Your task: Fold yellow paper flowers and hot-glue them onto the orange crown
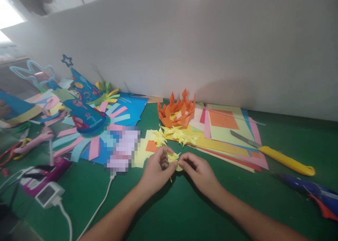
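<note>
Between my two hands is a small folded piece of yellow paper (173,158), partly covered by the fingers. My left hand (158,169) is closed around its left side, thumb against the front. The fingertips of my right hand (196,169) pinch its right edge. Just beyond the hands lie several spiky folded yellow paper pieces (182,135). Behind them stands an orange folded-paper crown (176,114).
Coloured paper sheets (227,125) lie behind my right hand. To the right are a yellow-handled knife (285,160) and a blue glue gun (311,191). Decorated blue cone hats (86,114), a cable (102,202) and a power strip (46,176) occupy the left of the green table (232,220).
</note>
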A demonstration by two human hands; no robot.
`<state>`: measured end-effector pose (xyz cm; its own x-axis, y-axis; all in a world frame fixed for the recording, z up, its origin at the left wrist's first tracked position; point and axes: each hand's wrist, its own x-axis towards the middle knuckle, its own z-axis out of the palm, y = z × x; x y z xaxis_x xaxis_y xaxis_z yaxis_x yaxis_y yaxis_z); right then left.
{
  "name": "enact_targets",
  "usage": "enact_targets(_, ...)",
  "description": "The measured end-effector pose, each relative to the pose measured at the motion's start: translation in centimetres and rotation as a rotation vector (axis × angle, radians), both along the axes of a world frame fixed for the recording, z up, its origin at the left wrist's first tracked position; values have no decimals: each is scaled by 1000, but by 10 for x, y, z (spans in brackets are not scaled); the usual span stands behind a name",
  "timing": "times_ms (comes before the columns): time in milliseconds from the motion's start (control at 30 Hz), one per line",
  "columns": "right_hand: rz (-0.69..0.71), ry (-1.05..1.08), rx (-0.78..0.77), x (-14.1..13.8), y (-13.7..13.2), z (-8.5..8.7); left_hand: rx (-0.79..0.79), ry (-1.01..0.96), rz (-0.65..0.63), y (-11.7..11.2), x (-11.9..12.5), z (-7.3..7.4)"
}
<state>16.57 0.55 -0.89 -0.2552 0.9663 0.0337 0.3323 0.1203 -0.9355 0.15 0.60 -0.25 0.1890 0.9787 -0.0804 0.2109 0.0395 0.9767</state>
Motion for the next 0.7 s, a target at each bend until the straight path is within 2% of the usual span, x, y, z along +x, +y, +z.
enact_targets(333, 98, -93, 46, 0, -2, 1, -67, -88, 49, 4, -2, 1)
enact_targets(700, 68, -45, -1, -1, -1, -3, -122, -125, 51, 4, -1, 1)
